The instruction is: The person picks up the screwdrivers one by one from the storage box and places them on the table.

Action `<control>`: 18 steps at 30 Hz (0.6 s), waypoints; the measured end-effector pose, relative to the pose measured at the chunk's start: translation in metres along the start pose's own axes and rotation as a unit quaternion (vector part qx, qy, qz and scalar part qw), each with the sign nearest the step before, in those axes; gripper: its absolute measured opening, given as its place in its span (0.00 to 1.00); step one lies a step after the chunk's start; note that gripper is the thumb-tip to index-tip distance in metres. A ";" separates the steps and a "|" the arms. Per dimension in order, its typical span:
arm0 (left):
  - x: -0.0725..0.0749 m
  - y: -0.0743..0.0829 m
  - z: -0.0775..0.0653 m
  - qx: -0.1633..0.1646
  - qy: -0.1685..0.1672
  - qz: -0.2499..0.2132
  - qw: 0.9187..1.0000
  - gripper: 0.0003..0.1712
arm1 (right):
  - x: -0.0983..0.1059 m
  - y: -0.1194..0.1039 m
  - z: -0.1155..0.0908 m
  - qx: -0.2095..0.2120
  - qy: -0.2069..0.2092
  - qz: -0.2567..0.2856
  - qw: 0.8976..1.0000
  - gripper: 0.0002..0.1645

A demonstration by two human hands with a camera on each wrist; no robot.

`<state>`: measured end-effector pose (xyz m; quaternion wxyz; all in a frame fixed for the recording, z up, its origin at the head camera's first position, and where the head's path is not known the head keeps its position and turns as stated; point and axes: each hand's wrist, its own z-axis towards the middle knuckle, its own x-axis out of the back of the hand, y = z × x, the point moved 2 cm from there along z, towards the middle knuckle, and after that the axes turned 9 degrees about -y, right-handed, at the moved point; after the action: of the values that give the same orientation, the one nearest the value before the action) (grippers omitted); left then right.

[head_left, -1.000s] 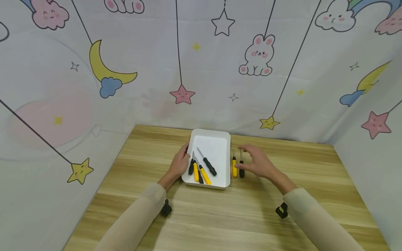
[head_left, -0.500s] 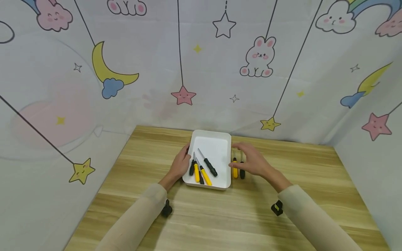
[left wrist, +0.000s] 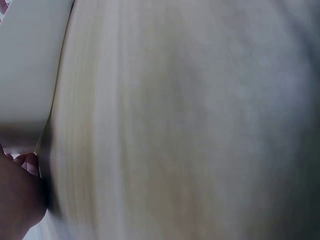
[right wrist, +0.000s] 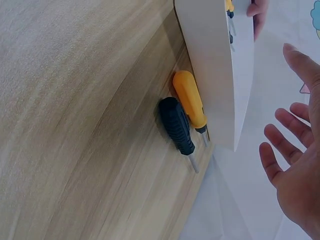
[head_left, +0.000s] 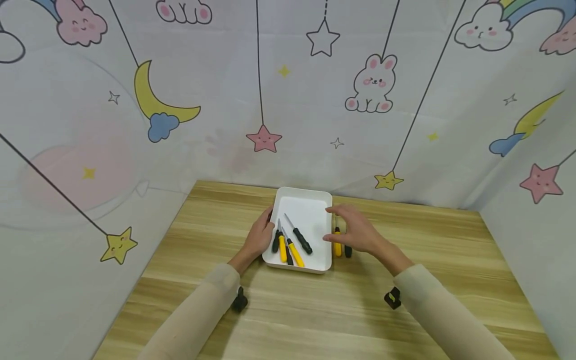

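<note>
My left hand (head_left: 259, 236) grips the left side of a white tray (head_left: 306, 202), thumb at the rim. Inside lie several screwdrivers with yellow or black handles; a black one (head_left: 302, 241) is set apart from the cluster at the left. With fingers spread and thumb apart, my right hand (head_left: 360, 231) hovers over the tray's right rim and holds nothing. Below it on the table, just outside the tray, a yellow screwdriver (right wrist: 189, 97) and a black screwdriver (right wrist: 175, 122) lie side by side. The left wrist view shows only part of the left hand (left wrist: 20, 200) by the tray wall.
The wooden table (head_left: 306, 315) ends at the back against a white curtain (head_left: 216, 85) printed with stars, moons and a rabbit. More of this curtain rises along the left and right sides. A small black device (head_left: 393, 298) sits at each wrist.
My right hand has moved left, from above the two loose screwdrivers to over the tray's right rim, fingers still apart. The left hand keeps its hold on the tray.
</note>
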<state>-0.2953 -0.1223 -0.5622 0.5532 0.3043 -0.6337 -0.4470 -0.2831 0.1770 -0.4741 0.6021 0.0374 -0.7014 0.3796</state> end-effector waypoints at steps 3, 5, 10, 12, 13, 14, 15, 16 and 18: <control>0.000 -0.001 0.000 0.003 0.000 0.002 1.000 0.34 | -0.002 -0.002 0.002 -0.004 -0.007 0.003 1.000 0.48; 0.000 -0.001 0.000 0.006 0.000 0.003 1.000 0.33 | -0.003 -0.003 0.003 -0.008 -0.014 0.001 1.000 0.48; 0.000 -0.002 -0.001 0.005 0.002 0.001 1.000 0.34 | -0.006 -0.006 0.005 -0.004 -0.024 -0.019 1.000 0.49; 0.000 -0.002 0.000 -0.001 0.003 0.001 1.000 0.34 | -0.006 -0.007 0.005 0.003 -0.026 -0.025 0.999 0.50; 0.000 -0.002 0.000 -0.003 0.003 0.001 1.000 0.34 | -0.006 -0.008 0.005 0.006 -0.027 -0.025 0.999 0.50; 0.000 -0.002 0.000 -0.006 0.004 0.003 1.000 0.34 | -0.006 -0.009 0.006 0.010 -0.028 -0.026 0.999 0.50; 0.000 -0.002 0.000 -0.008 0.004 0.004 1.000 0.34 | -0.006 -0.010 0.006 0.013 -0.029 -0.027 0.999 0.50; 0.000 -0.002 0.000 -0.010 0.004 0.005 1.000 0.34 | -0.006 -0.010 0.006 0.015 -0.030 -0.029 0.999 0.50; 0.000 -0.001 0.001 -0.011 0.004 0.006 1.000 0.33 | -0.006 -0.012 0.006 0.018 -0.033 -0.031 0.999 0.50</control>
<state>-0.2960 -0.1230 -0.5633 0.5622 0.2959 -0.6281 -0.4492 -0.2804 0.1621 -0.4737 0.5893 0.0823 -0.7123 0.3724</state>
